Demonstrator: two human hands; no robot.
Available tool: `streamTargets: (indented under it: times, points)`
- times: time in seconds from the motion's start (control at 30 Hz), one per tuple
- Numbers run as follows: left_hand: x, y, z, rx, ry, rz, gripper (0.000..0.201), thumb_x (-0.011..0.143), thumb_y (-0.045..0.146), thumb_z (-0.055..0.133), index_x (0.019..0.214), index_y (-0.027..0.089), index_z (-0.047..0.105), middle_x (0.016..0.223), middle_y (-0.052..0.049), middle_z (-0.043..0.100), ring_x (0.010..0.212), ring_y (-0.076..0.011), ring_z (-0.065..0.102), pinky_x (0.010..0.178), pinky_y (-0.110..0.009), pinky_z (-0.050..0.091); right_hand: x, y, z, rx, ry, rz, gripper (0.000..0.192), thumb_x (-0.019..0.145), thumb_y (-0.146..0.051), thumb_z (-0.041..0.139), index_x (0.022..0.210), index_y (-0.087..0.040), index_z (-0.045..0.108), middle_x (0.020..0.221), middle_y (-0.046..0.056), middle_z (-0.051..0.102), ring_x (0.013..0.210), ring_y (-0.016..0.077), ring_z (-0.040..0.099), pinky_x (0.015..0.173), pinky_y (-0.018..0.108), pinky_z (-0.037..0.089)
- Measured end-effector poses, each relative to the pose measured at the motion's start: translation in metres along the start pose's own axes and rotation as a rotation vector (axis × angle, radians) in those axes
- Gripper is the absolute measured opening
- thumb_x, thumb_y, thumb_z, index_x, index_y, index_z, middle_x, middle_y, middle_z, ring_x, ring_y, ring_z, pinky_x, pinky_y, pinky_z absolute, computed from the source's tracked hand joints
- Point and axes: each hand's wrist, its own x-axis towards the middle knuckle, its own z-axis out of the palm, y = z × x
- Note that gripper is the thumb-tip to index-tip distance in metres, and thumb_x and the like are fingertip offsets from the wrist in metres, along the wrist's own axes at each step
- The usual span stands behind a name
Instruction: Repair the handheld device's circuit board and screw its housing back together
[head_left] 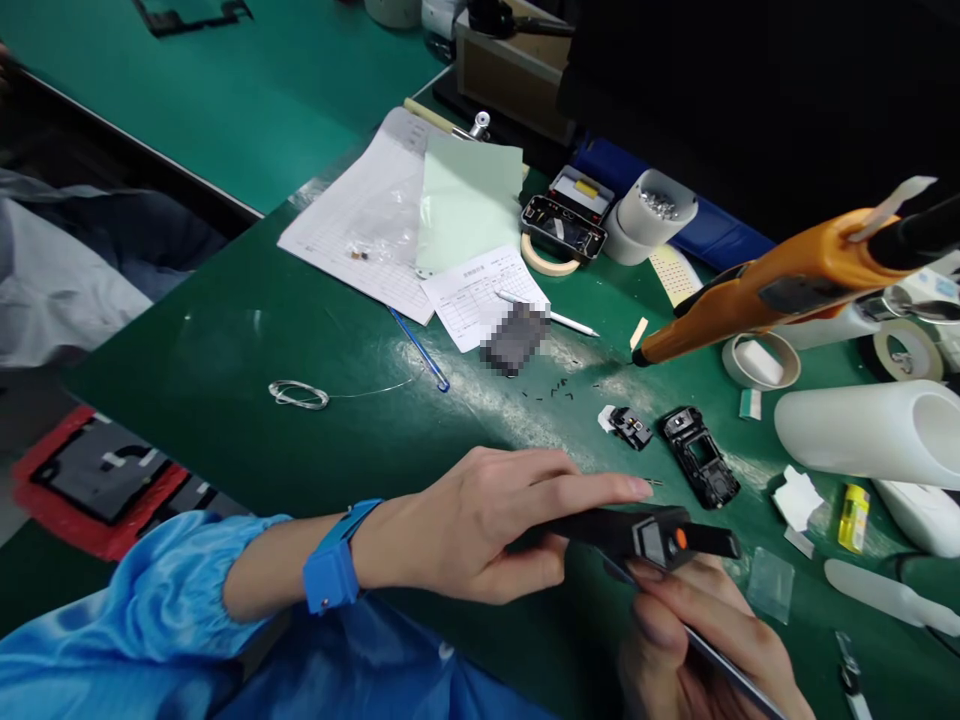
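1. I am looking down at the green desk (225,350), which is carrying everything here.
2. A white roll (870,432) is lying on its side toward the desk's right edge, well apart from my hands.
3. An orange power screwdriver (780,285) is hanging tilted over the right half of the desk, its tip pointing down at the surface.
4. Papers on a clipboard (405,215) are lying toward the far edge, with a white pen (547,315) resting on the nearest sheet.
5. My left hand (480,525), with a blue wrist strap (334,570) on its wrist, is reaching across near the desk's front edge; its grip is closed on the black handheld device (637,530), thumb underneath and fingers stretched along the top.
6. My right hand (697,640) is sitting just below the device at the front edge, its grip closed around a thin dark tool (720,662) running toward the device's underside; I cannot tell whether the tip is touching.
7. A black frame part (700,455) is lying just beyond the device, with a smaller black part (630,427) beside it.
8. Tiny dark screws (551,390) are lying scattered near the middle of the desk.
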Motion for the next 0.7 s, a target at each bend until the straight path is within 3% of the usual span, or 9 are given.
streamTargets:
  times: [0.13,0.27,0.4,0.6,0.7]
  points:
    - [0.0,0.0,0.001,0.054,-0.022,-0.026,0.061,0.103,0.014,0.051,0.161,0.025,0.041,0.111,-0.003,0.073,0.083,-0.017,0.068,0.072,-0.03,0.06,0.01,-0.006,-0.001,-0.079,-0.091,-0.027,0.019,0.113,-0.028,0.067,0.102,-0.018,0.078,0.083,0.002,0.084,0.072,0.0165,0.083,0.07,0.026,0.071]
    - [0.0,0.0,0.003,0.082,-0.028,-0.029,0.062,0.103,0.013,0.049,0.163,0.024,0.039,0.109,-0.004,0.074,0.084,-0.0178,0.071,0.073,-0.031,0.062,0.007,-0.009,-0.004,-0.148,-0.204,-0.05,0.013,0.112,-0.028,0.069,0.108,-0.021,0.078,0.084,0.002,0.085,0.072,0.0178,0.085,0.068,0.026,0.071]
    - [-0.001,-0.003,0.005,0.082,0.011,-0.012,0.062,0.103,0.017,0.05,0.163,0.019,0.038,0.111,-0.006,0.076,0.091,-0.0208,0.075,0.078,-0.034,0.066,0.001,-0.01,-0.001,-0.168,-0.154,-0.05,0.015,0.112,-0.028,0.067,0.117,-0.024,0.08,0.085,0.002,0.085,0.075,0.0201,0.086,0.068,0.027,0.072]
    - [-0.002,-0.003,0.006,0.137,0.011,0.002,0.059,0.105,0.019,0.051,0.163,0.014,0.039,0.112,-0.008,0.079,0.091,-0.0228,0.077,0.078,-0.036,0.067,0.02,-0.012,-0.007,-0.244,-0.283,-0.14,0.009,0.111,-0.027,0.07,0.11,-0.022,0.077,0.087,0.001,0.087,0.074,0.0177,0.086,0.071,0.021,0.071]
    - [-0.002,-0.002,0.005,0.139,0.008,-0.003,0.058,0.106,0.02,0.051,0.163,0.016,0.038,0.11,-0.007,0.079,0.09,-0.0223,0.077,0.078,-0.035,0.067,0.028,-0.013,-0.01,-0.246,-0.286,-0.159,0.007,0.111,-0.026,0.071,0.11,-0.023,0.077,0.087,0.0,0.087,0.072,0.0183,0.086,0.068,0.021,0.071]
